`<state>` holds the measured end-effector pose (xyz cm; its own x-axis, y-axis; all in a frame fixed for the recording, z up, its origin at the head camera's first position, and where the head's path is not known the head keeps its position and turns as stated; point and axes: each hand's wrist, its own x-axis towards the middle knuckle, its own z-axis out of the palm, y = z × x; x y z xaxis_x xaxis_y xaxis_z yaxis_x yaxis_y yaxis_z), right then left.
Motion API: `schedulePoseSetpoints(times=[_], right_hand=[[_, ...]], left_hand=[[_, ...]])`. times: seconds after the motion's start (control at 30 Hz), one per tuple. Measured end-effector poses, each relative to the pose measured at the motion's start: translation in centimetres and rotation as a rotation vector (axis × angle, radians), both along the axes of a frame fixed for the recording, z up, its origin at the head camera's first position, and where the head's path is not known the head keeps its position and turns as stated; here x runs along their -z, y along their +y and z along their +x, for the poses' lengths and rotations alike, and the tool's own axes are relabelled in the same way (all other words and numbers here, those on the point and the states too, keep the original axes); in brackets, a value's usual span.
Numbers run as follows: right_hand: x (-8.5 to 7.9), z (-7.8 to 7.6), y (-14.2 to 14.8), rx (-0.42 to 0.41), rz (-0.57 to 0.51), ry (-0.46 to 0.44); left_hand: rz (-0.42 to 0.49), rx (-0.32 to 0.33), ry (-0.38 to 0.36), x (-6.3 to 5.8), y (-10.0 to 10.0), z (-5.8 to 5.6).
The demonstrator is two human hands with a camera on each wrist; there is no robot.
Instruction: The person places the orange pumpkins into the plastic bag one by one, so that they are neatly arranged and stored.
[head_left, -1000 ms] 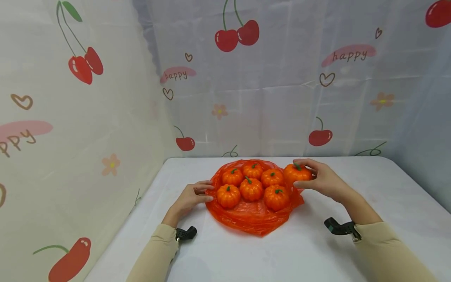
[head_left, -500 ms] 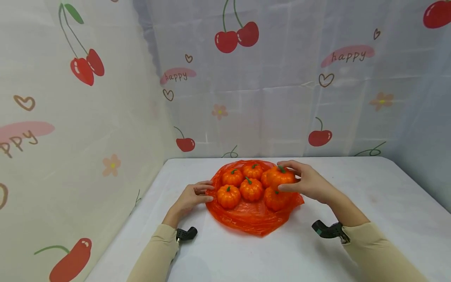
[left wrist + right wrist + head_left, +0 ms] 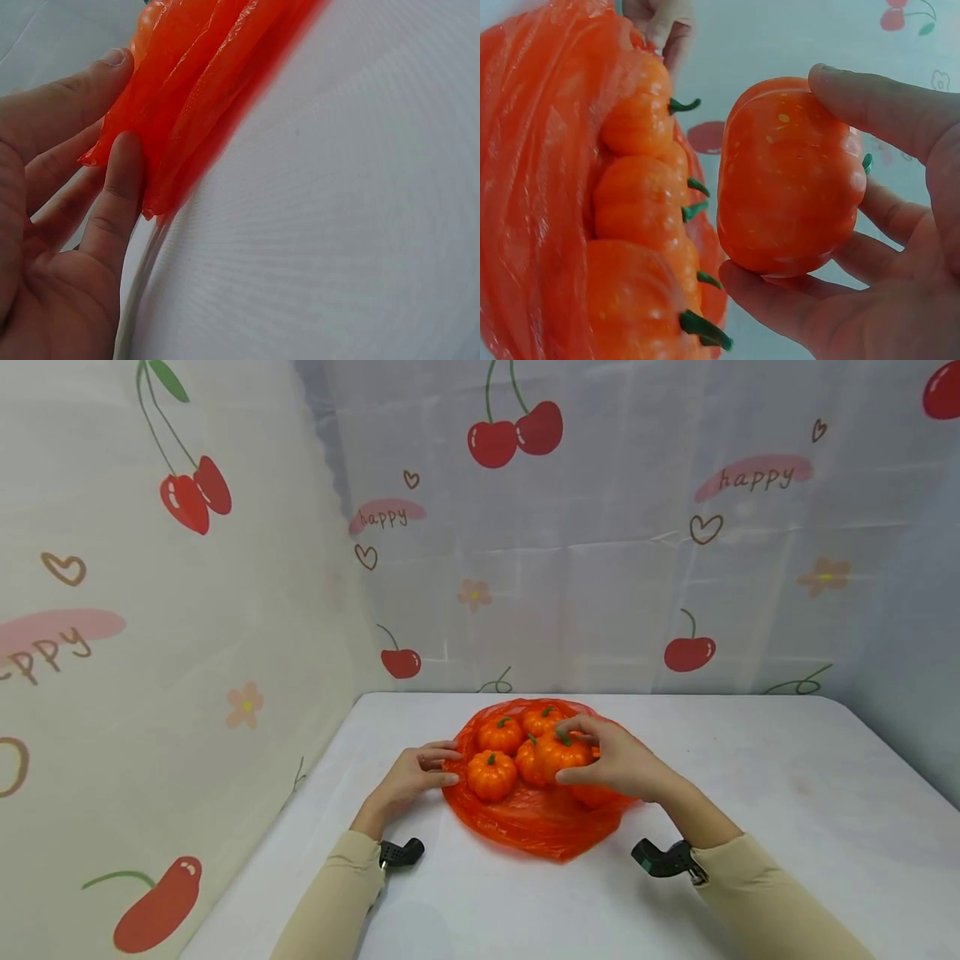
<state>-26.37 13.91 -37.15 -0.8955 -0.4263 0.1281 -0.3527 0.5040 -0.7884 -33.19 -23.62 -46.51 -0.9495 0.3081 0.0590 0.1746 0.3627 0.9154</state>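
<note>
My right hand grips a small orange pumpkin with a green stem, thumb on one side and fingers on the other. In the right wrist view this held pumpkin is apart from the row of other pumpkins. Beneath it a thin red plastic bag lies spread on the table, its mouth open, with several similar pumpkins inside. At the bag's left edge my left hand holds the rim; the left wrist view has the crumpled film between thumb and fingers. The right hand hides some pumpkins.
The white table extends around the bag on all sides. Behind it and on the left hang pale sheets printed with cherries, hearts and flowers. Small black cameras are strapped to both wrists.
My right hand has carried the pumpkin leftward, from the bag's right edge to above the middle of the bag. The left hand has stayed at the rim.
</note>
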Motion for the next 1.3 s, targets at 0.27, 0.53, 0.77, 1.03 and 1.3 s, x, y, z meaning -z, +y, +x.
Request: schedulePoseSetpoints(times=[0.27,0.53,0.77,1.03,1.3], right_hand=[[1.2,0.2,-2.1,0.007,0.103,0.026],[2.4,0.2,-3.3,-0.003,0.179,0.072],[2.9,0.4,-4.1,-0.024,0.181,0.088],[3.4,0.3,-4.5,-0.028,0.197,0.161],[3.8,0.1,-4.6,-0.019,0.248,0.178]], left_hand=[[-0.002,0.004,0.0,0.0,-0.1,0.1],[-0.001,0.011,-0.003,-0.1,0.0,-0.1],[0.002,0.007,0.002,-0.1,0.0,-0.1],[0.018,0.006,-0.006,-0.1,0.1,0.0],[0.056,0.034,0.001,0.3,-0.1,-0.4]])
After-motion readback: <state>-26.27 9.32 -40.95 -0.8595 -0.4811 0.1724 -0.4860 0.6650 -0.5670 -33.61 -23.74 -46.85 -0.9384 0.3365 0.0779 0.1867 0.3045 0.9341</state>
